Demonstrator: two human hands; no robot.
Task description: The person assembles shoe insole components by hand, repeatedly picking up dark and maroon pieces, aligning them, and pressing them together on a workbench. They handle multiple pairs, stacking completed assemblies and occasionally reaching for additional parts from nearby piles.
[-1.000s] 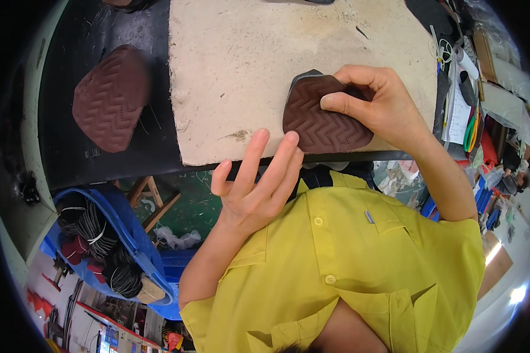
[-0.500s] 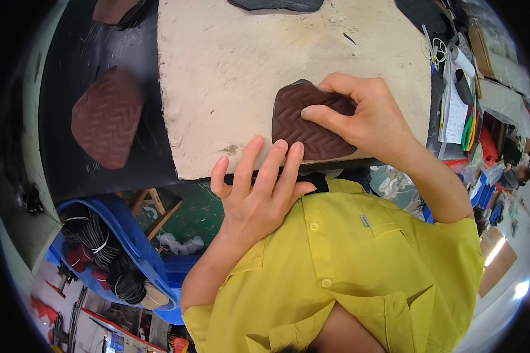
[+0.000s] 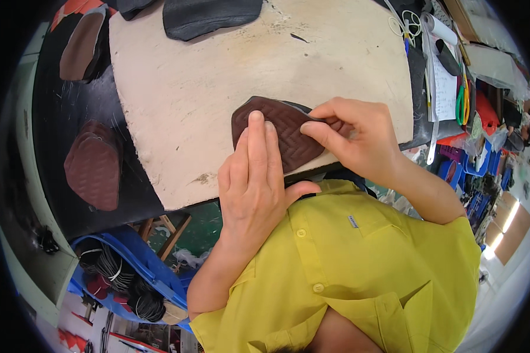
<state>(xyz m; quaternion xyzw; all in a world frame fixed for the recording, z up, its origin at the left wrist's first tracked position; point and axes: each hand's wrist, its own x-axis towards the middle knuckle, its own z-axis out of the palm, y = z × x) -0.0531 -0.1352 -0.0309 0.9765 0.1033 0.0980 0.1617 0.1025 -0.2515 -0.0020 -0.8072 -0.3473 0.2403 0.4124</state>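
A brown quilted piece with zigzag stitching (image 3: 294, 144) lies on the pale board (image 3: 176, 123) near its front edge; a dark layer shows along its far rim. My left hand (image 3: 254, 176) rests flat over the piece's left part, fingers stretched out and thumb apart. At the right end, my right hand (image 3: 356, 132) pinches the piece's edge between thumb and fingers. Part of the piece is hidden under both hands.
Brown quilted pieces (image 3: 91, 167) are stacked on the black tabletop at left, with a brown-topped dark piece (image 3: 79, 50) beyond. Dark pieces (image 3: 212, 16) lie on the board's far side. Scissors (image 3: 404, 25) and papers (image 3: 444, 88) sit at right. A blue bin (image 3: 141, 259) holds black bundles.
My left hand has moved from the piece's near-left edge onto its top and lies flat. My right hand's pinch has shifted to the piece's right end. The view has turned somewhat.
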